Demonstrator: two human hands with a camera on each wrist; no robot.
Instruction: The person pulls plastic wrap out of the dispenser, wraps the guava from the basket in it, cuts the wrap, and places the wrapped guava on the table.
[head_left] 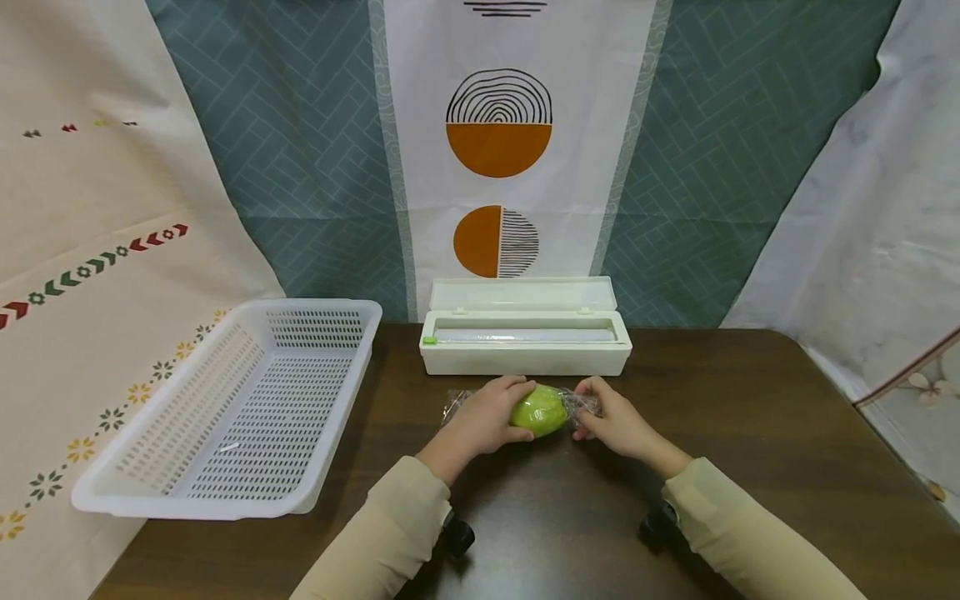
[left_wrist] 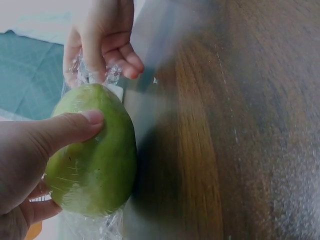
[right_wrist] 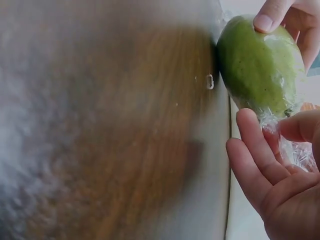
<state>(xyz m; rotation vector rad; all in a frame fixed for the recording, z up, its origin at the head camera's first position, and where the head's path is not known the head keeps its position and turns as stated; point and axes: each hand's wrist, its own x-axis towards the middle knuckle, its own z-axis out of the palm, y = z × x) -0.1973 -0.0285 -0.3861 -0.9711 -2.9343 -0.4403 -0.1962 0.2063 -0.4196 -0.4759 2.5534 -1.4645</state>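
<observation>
We see a green mango [head_left: 538,411] wrapped in clear cling film [head_left: 583,403], lying on the dark wooden table [head_left: 750,433] just in front of the white film dispenser box [head_left: 525,346], whose lid stands open. The left hand [head_left: 487,417] curls over the fruit's left end; the left wrist view shows its thumb [left_wrist: 75,127] pressed flat on the wrapped skin, with the other fingers cupping the fruit from the far side. The right hand [head_left: 611,421] meets the fruit's right end, where its thumb and fingertips [right_wrist: 300,127] pinch the gathered tail of film; the remaining fingers lie half curled and loose. A further tuft of film trails out to the left of the left hand. A white perforated basket [head_left: 150,492] sits at the table's left edge, well apart from the hands. Patterned cloths hang behind the table as a backdrop [head_left: 300,167].
</observation>
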